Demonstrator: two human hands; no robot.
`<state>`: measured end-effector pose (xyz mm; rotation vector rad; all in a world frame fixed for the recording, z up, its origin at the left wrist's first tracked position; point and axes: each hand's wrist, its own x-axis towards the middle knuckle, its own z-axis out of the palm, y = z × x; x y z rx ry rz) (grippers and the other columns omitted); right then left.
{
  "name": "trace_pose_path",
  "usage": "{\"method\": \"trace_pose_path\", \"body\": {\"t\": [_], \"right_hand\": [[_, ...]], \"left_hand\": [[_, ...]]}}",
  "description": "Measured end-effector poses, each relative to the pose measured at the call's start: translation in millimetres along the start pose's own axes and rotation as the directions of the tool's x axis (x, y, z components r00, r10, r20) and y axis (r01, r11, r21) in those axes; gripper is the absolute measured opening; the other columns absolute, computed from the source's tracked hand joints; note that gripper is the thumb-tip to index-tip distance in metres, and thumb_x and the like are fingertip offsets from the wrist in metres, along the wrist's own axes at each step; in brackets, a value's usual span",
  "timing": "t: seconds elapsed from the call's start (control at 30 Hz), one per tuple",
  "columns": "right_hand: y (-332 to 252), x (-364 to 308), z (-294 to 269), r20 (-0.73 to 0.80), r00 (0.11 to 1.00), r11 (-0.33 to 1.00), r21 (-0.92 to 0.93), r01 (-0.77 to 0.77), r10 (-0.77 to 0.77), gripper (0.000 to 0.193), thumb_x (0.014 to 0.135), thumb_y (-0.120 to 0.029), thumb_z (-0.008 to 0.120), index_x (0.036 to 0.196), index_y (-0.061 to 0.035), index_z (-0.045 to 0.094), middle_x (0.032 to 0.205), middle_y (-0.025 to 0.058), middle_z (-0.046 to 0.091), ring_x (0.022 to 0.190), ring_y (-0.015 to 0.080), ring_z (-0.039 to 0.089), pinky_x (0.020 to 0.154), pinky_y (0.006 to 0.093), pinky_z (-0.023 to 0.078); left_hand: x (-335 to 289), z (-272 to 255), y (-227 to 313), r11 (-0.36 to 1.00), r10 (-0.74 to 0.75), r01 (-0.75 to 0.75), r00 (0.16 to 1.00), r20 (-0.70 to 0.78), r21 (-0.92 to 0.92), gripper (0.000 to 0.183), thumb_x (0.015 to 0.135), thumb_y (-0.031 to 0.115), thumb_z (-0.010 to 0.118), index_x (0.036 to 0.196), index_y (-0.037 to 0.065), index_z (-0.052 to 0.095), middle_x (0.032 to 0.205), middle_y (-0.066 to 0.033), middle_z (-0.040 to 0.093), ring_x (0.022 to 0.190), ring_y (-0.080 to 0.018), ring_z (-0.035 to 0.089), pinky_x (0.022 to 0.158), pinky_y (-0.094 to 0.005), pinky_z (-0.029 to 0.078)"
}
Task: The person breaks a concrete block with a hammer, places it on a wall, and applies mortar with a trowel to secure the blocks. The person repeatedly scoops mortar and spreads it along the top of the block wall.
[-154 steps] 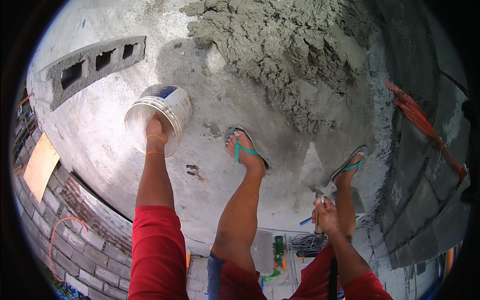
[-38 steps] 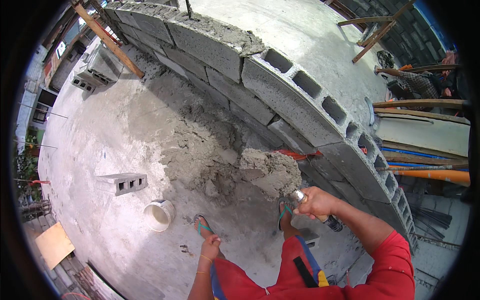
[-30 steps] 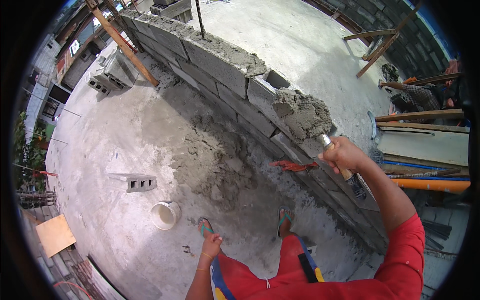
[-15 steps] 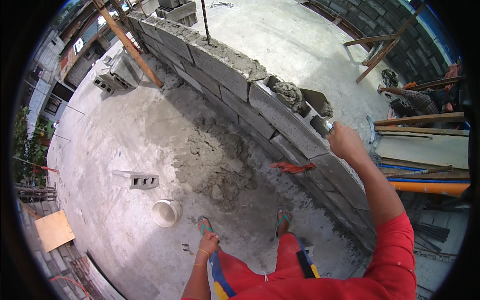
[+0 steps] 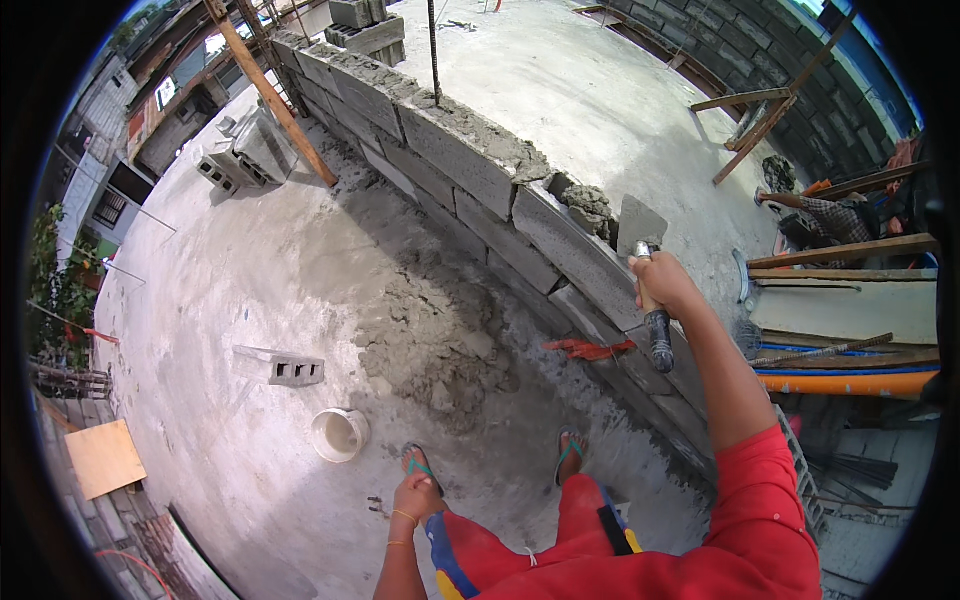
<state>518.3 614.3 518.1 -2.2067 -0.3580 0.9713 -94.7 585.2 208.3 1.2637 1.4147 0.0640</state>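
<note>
My right hand (image 5: 664, 281) is closed round the handle of a trowel (image 5: 640, 222) above the top of a concrete block wall (image 5: 455, 160). The flat blade points away from me, and the dark handle end sticks out towards me. Lumps of wet mortar (image 5: 588, 205) fill part of the block hollows just left of the blade. Down by my left knee, my left hand (image 5: 412, 496) is curled closed, and nothing shows in it. A heap of grey mortar (image 5: 435, 345) lies on the floor between my feet and the wall.
A white bucket (image 5: 340, 436) and a loose hollow block (image 5: 280, 366) are left of the heap. A rebar (image 5: 434, 50) rises from the wall. Stacked blocks (image 5: 245, 155) stand beside a slanted timber (image 5: 270, 95). Another person's arm (image 5: 782, 200) shows at far right, near planks and an orange pipe (image 5: 850, 384).
My right hand has drawn the trowel up out of the block hollows, and its blade and handle now show. The view has shifted slightly. My left hand stays by the knee.
</note>
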Motion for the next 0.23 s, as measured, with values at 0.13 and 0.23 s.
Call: {"method": "trace_pose_path", "body": {"t": [0.13,0.23], "right_hand": [[-56,43,35,0.048,0.992,0.993,-0.036,0.115,-0.113,0.034,0.099,-0.024,0.063,0.088,0.0073,0.057,0.07,0.0115,0.058,0.05,0.0232,0.059,0.044,0.0387,0.049],[-73,60,45,-0.058,0.972,0.974,-0.012,0.226,-0.227,0.037,0.096,-0.027,0.067,0.094,0.0084,0.058,0.07,0.0125,0.059,0.049,0.0255,0.061,0.043,0.0391,0.049]], "left_hand": [[-9,-10,-12,0.994,-0.055,0.052,0.998,-0.025,-0.092,0.03,0.094,0.016,0.064,0.118,-0.002,0.065,0.097,-0.0078,0.069,0.081,-0.0155,0.065,0.077,-0.0297,0.054],[-12,-19,-27,0.999,-0.031,0.028,0.996,-0.079,-0.034,0.033,0.095,0.018,0.066,0.121,-0.001,0.064,0.099,-0.0085,0.068,0.082,-0.0155,0.065,0.08,-0.0298,0.055]]}}
